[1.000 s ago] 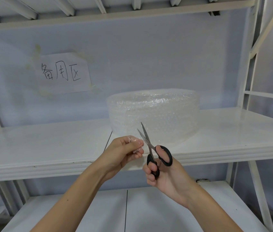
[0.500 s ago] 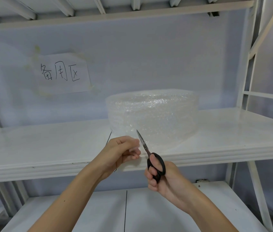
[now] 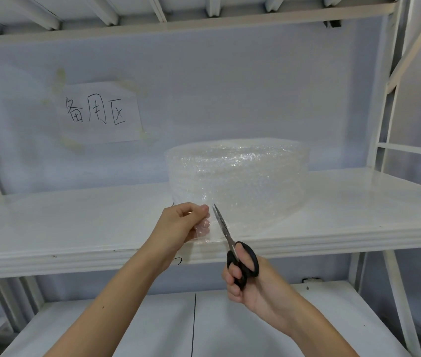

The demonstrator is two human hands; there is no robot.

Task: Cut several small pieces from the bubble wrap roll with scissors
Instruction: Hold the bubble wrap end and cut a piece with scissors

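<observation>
Bubble wrap roll (image 3: 237, 181) sits on white shelf (image 3: 75, 228), against a pale wall with a handwritten paper sign (image 3: 99, 113). 1 more shelf below. Loose end of wrap (image 3: 208, 234) hangs over the front edge. Left hand (image 3: 181, 224) pinches that end. Right hand (image 3: 249, 279) grips black scissors (image 3: 232, 248), blades closed, just right of the left hand's fingers.

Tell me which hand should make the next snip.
Right. The right hand grips the scissors, blades against the loose flap of the bubble wrap roll. The left hand pinches that flap, holding it out.
</observation>
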